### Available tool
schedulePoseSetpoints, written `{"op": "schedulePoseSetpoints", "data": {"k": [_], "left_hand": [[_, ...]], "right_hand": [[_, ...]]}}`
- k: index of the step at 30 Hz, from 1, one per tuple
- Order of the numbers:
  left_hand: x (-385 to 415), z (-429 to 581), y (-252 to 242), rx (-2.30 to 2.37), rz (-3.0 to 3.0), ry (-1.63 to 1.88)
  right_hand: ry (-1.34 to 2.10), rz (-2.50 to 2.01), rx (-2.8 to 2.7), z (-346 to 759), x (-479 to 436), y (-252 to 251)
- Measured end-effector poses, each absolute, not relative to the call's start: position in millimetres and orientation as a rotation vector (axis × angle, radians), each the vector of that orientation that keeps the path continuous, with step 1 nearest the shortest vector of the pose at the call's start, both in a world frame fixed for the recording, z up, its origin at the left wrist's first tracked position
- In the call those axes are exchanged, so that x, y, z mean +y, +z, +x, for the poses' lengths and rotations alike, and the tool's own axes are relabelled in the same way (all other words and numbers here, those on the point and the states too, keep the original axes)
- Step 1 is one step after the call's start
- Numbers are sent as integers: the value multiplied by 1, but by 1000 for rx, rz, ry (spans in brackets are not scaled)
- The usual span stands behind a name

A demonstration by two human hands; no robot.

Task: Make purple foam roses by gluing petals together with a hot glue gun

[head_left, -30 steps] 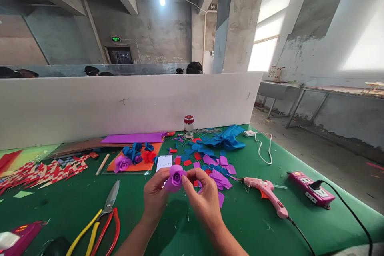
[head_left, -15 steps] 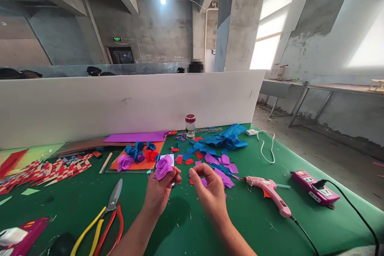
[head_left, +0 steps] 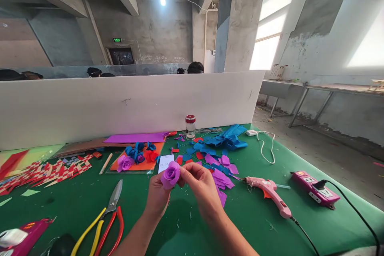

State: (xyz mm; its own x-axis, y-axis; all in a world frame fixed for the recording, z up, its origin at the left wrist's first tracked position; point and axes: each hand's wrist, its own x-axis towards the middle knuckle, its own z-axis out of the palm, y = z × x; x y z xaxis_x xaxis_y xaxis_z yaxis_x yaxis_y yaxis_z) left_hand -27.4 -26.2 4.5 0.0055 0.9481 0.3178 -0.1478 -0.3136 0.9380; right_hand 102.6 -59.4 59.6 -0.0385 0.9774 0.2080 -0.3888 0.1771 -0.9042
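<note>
- My left hand (head_left: 158,197), at lower centre of the frame, is closed around the base of one purple rose (head_left: 170,175), held just above the green bench (head_left: 75,204).
- My right hand (head_left: 201,187) pinches the rose's right edge between thumb and fingertips.
- One glue gun (head_left: 268,190) lies at lower right.
- One jar (head_left: 190,126) stands at centre.
- One pair of shears (head_left: 111,202) lies at lower left.
</note>
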Motion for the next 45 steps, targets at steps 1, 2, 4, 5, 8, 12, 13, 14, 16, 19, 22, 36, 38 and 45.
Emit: {"op": "schedulePoseSetpoints", "data": {"k": [1, 2, 4, 5, 8, 12, 13, 14, 16, 19, 22, 36, 38, 45], "left_hand": [[-26, -28, 4, 910, 1349, 1494], [-26, -29, 3, 910, 1357, 1503], [-26, -29, 3, 911, 1376, 1505], [-26, -29, 2, 913, 1386, 1501], [-27, -29, 3, 929, 1413, 1499], [-31, -28, 7, 955, 1473, 1484], [-32, -27, 9, 954, 1491, 1472], [-32, -27, 10, 954, 1504, 1463], [-33, -26, 12, 954, 1519, 1457], [-33, -26, 12, 958, 1523, 1466], [-33, -26, 10, 959, 1520, 1478], [-35, -25, 15, 938, 1552, 1454], [-34, -24, 13, 930, 1530, 1461], [-35, -22, 15, 937, 1523, 1448]], "right_hand": [[1270, -758, -1068, 103, -59, 59], [1253, -783, -1077, 104, -59, 58], [1210, -823, -1090, 105, -60, 55], [1191, -830, -1092, 105, -60, 54], [1167, -812, -1090, 107, -60, 53], [1244, -784, -1059, 110, -60, 62], [1260, -779, -1053, 111, -60, 64], [1267, -780, -1051, 112, -59, 67], [1264, -796, -1069, 113, -58, 70], [1257, -831, -1128, 114, -56, 71], [1243, -839, -1184, 114, -53, 70], [843, -935, -1386, 126, -56, 77], [839, -943, -1390, 128, -52, 76], [824, -1040, -1557, 125, -41, 81]]}}
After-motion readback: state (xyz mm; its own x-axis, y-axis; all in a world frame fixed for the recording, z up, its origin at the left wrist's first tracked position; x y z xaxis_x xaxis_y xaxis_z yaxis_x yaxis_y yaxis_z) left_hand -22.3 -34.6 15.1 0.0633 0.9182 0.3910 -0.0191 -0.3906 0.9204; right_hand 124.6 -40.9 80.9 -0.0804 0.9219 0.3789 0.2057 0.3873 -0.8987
